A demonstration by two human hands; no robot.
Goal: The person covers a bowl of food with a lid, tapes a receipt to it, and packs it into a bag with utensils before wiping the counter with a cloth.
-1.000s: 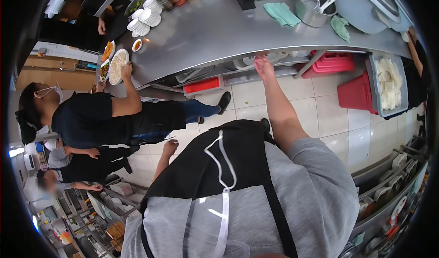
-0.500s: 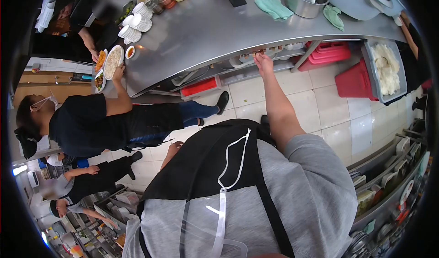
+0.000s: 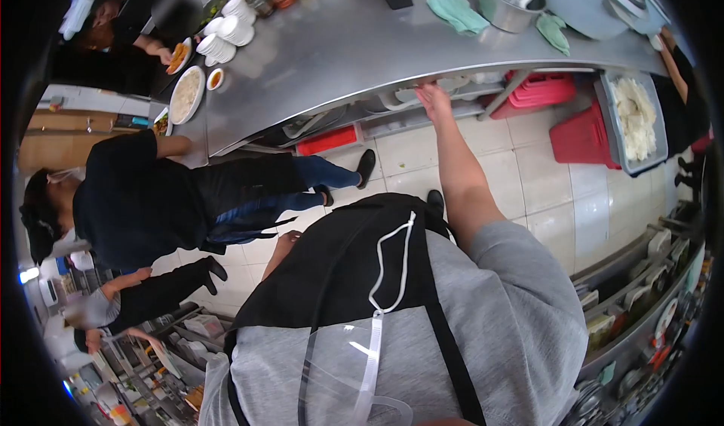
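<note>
My right hand [image 3: 432, 101] reaches forward to the front edge of the steel counter [image 3: 324, 71], just above the lower shelf. Its fingers look stretched out and apart, with nothing visible in them; slight blur covers the fingertips. My left hand [image 3: 289, 239] hangs low beside my black apron [image 3: 302, 282], mostly hidden by it, so its fingers cannot be made out. A clear plastic shield on a white strap [image 3: 367, 366] hangs over my grey shirt.
A co-worker in black [image 3: 143, 199] stands left, near a plate of rice [image 3: 186, 95] and stacked white cups [image 3: 236, 30]. Another person's hand [image 3: 160, 51] is by an oval dish [image 3: 179, 56]. A red bin [image 3: 584, 135] and grey tub [image 3: 664, 135] stand right.
The co-worker's hand has left the rice plate and their body has shifted. The oval dish of orange food moved up and right with the other person's hand. My right hand has shifted slightly.
</note>
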